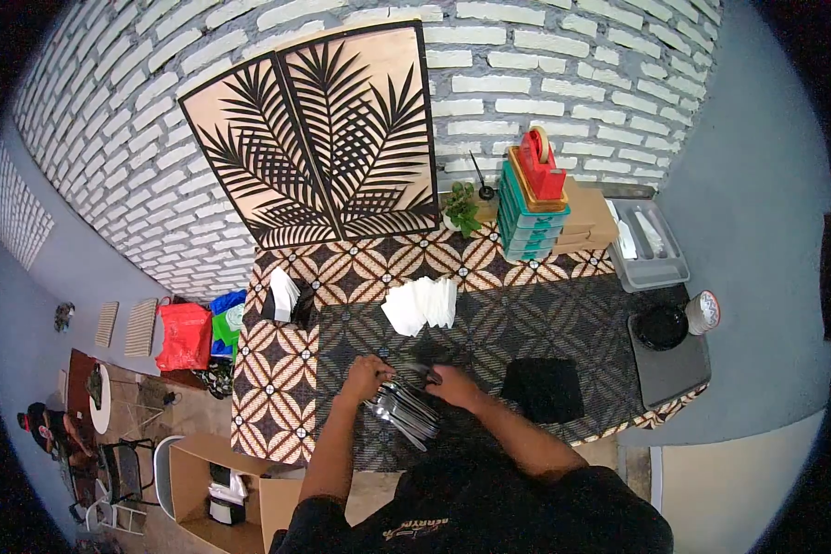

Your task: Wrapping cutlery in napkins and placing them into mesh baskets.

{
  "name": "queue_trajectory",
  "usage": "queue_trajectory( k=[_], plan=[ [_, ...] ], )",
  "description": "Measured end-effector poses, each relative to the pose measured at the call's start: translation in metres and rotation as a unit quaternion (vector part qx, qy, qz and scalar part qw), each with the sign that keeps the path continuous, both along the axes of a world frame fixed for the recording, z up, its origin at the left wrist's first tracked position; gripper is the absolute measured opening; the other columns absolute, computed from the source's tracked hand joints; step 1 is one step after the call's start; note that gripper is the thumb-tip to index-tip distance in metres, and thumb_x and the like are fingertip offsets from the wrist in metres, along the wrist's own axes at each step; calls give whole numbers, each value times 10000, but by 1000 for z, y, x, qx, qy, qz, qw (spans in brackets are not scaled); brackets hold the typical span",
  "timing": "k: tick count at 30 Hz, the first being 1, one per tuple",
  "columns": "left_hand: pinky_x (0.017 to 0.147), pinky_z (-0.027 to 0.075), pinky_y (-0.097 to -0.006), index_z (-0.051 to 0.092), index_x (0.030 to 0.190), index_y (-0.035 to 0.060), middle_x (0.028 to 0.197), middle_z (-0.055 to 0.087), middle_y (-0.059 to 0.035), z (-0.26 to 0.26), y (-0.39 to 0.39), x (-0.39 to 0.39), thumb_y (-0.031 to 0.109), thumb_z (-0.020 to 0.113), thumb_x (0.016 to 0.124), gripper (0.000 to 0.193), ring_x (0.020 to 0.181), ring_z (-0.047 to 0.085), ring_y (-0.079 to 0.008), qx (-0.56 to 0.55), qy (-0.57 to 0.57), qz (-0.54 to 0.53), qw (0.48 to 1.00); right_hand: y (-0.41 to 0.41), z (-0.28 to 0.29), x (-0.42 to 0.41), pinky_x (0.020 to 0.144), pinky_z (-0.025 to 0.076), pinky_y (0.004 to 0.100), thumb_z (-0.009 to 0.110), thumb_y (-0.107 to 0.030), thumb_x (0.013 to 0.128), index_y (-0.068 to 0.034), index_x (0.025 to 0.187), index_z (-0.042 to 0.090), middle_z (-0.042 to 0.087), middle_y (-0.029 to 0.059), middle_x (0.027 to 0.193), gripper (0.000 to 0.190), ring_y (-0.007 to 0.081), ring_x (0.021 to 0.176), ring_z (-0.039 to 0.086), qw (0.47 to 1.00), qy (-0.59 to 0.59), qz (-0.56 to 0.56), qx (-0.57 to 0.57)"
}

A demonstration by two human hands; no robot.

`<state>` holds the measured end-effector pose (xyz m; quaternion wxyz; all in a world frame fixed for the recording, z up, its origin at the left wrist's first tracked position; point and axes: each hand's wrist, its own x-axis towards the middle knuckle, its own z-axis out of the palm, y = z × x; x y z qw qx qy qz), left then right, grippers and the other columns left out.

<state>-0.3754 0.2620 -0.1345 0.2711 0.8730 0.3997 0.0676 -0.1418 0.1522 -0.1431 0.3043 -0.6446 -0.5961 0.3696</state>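
Observation:
A bundle of metal spoons and other cutlery [405, 413] lies on the dark mat near the table's front edge. My left hand [369, 378] is at the upper left end of the bundle, its fingers bent over the handles; whether it grips any is hard to tell. At the upper right of the bundle, my right hand [452, 386] is closed on a blurred piece of metal cutlery [417, 368]. Beyond both hands lies a fanned stack of white paper napkins [422, 305]. A black cloth or pad [543, 390] is to the right of my right hand.
A napkin holder [285, 298] stands at the left. Teal drawers [532, 221] with a red tape dispenser [543, 166], a plant [462, 210] and a grey cutlery tray [654, 253] are at the back. Right: a tray [672, 374] with black plates, stacked cups [703, 313]. A cardboard box [211, 447] stands lower left.

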Motion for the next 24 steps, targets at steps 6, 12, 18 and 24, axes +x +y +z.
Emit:
queue_trajectory(
  k=[6, 12, 18, 24],
  plan=[
    [917, 405, -412, 745, 944, 177, 899, 653, -60, 12, 7, -5, 128, 671, 792, 176, 944, 556, -261, -34, -39, -22, 998, -18, 3, -9, 681, 482, 423, 675, -244, 781, 3, 889, 614, 624, 195, 822, 277, 340, 775, 631, 997, -33, 62, -39],
    [899, 408, -413, 735, 976, 170, 877, 609, -95, 8, 5, -13, 99, 672, 775, 222, 922, 531, -300, 25, -32, -53, 998, -23, -7, -25, 690, 490, 408, 667, -221, 778, -7, 913, 627, 637, 189, 829, 256, 327, 767, 638, 998, -17, 25, -56],
    [892, 402, -432, 715, 1020, 158, 883, 590, -121, -1, 5, -17, 172, 637, 828, 207, 936, 518, -301, 48, 1, -70, 996, -24, -5, -23, 694, 488, 398, 673, -238, 789, -16, 907, 630, 625, 190, 804, 255, 305, 755, 635, 998, -1, 22, -66],
    [850, 410, -458, 700, 941, 121, 895, 594, -124, -1, -6, -7, 189, 636, 824, 150, 928, 528, -315, 48, -8, 46, 998, -19, -1, -18, 681, 474, 402, 645, -298, 851, 8, 879, 617, 614, 202, 792, 309, 314, 739, 621, 999, 25, -12, -20]
  ],
)
